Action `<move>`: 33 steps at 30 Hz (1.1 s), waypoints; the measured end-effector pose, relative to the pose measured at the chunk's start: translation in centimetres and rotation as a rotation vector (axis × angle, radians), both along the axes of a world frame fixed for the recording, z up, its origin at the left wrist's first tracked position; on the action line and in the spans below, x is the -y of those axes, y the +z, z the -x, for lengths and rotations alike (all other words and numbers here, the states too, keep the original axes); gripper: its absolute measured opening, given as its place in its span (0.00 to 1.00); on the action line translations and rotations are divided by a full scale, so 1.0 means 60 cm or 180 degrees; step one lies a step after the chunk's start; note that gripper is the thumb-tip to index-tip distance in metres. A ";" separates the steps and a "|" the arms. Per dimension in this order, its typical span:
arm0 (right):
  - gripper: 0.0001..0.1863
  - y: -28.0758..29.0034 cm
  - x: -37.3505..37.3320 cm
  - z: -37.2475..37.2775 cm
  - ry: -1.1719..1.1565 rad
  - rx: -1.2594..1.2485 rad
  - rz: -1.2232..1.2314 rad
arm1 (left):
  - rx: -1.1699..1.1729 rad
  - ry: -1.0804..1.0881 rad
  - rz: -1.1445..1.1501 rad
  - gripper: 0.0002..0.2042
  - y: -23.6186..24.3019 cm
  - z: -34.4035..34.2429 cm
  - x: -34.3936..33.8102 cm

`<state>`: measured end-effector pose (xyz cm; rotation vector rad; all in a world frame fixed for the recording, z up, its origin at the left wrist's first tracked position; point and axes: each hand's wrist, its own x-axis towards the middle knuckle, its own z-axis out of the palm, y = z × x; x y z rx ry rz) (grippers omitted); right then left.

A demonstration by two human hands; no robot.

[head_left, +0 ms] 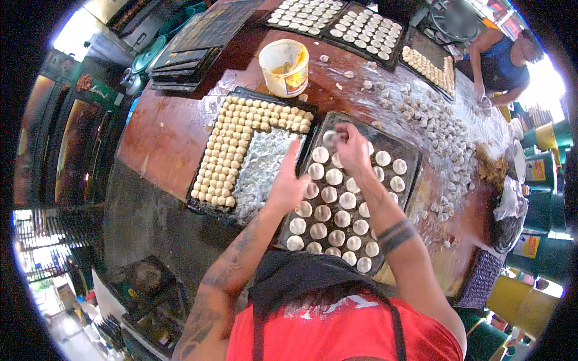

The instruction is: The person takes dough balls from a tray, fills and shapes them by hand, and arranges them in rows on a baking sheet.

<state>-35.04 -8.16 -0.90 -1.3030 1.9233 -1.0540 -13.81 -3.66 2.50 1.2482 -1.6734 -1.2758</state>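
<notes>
My left hand (289, 185) hovers by the edge between two black trays, index finger stretched out and thumb apart, with nothing seen in it. Beside it, one tray (194, 203) holds rows of small tan dough balls (224, 150) along its left and far sides, with a floury bare patch (265, 159). My right hand (354, 147) is at the far end of the other tray (404, 143), its slightly blurred fingers closed at a pale flattened dough round (330, 138). Several more flattened dough rounds (342, 218) lie in rows on that tray, partly under my forearms.
A white bucket (284, 69) with orange residue stands beyond the trays. Floured dough lumps (442, 135) are scattered on the right of the table (158, 135). Filled trays (363, 33) line the far side; stacked trays (198, 45) sit far left. A co-worker (503, 66) handles dough at far right.
</notes>
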 end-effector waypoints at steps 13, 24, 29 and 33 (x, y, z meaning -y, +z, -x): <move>0.20 0.031 0.012 0.021 0.1301 -0.1507 -0.0329 | 0.1065 -0.0428 -0.0913 0.12 -0.085 -0.159 -0.136; 0.20 -0.072 -0.580 0.134 -0.1259 -0.0780 -0.0660 | 0.1320 -0.0705 -0.1438 0.30 -0.102 -0.189 -0.207; 0.28 -0.048 -0.646 0.051 -0.1505 -0.0009 -0.1371 | -0.0004 -0.0922 -0.2311 0.36 -0.031 -0.189 -0.177; 0.30 -0.106 -0.681 0.096 -0.1557 0.0349 -0.0652 | -0.0945 -0.1607 -0.2531 0.46 0.014 -0.158 -0.151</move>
